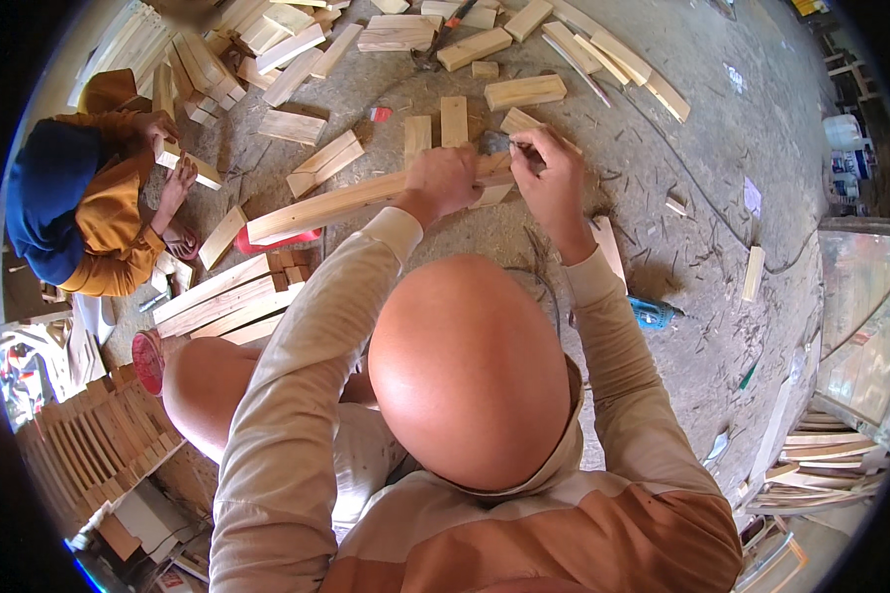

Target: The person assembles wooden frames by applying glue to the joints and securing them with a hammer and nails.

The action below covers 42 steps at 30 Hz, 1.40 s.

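Observation:
A long light-wood beam (336, 202) lies slantwise in front of me, its right part under my hands. My left hand (445, 181) is closed over the top of this beam, right of its middle. Close to the beam's right end, my right hand (549, 173) has its thumb and forefinger pinched together. Something small and dark shows at those fingertips, too small to name. Short wood blocks (454, 121) lie just beyond the beam, and another block (526, 123) is partly behind my right hand.
At the left a co-worker in orange (119, 232) holds a wood piece (190, 164). Loose blocks (524, 92) and a hammer (452, 25) lie farther off. A blue power tool (653, 312) rests right of my right forearm. Planks (222, 301) lie at left; a cable (697, 183) crosses the floor.

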Each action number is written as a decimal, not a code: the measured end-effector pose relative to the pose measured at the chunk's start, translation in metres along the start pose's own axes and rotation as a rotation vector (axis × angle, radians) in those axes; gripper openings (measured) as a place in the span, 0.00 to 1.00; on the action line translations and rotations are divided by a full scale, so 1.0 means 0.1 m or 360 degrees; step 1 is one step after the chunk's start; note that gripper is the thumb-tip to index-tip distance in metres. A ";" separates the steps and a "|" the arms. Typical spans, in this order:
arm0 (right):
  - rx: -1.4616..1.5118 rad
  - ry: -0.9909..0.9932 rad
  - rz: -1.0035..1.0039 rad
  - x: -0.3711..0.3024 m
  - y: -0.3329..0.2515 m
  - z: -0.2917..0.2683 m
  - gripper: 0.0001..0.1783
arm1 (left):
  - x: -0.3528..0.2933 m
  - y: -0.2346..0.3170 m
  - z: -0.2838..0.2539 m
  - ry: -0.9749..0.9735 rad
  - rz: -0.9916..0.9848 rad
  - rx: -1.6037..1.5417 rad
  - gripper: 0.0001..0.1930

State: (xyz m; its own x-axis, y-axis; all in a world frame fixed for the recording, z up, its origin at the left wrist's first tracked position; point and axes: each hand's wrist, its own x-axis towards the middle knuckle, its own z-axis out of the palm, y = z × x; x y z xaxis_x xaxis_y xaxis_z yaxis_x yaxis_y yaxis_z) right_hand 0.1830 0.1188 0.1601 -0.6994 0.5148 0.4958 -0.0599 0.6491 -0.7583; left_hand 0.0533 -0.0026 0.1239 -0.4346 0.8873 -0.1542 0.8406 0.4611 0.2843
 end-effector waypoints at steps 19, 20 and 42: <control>-0.0525 -0.0549 0.0039 0.00 -0.08 0.08 0.08 | 0.05 0.05 0.00 -0.0093 0.0027 0.0084 0.19; -0.0615 -0.0540 0.0007 -0.02 -0.13 0.11 0.08 | 0.03 0.07 -0.03 -0.0130 0.0025 0.0062 0.18; -0.0508 -0.0114 0.0135 -0.36 0.18 0.35 0.09 | -0.12 -0.07 0.07 0.0398 0.0140 0.0222 0.29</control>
State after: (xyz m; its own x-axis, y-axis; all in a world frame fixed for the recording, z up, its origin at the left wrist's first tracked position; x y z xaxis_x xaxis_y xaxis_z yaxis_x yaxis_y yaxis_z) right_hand 0.1823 0.0926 0.1143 -0.7415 0.5410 0.3969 0.2189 0.7542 -0.6191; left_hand 0.0546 -0.0165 0.1171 -0.4099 0.9057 0.1083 0.9073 0.3926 0.1508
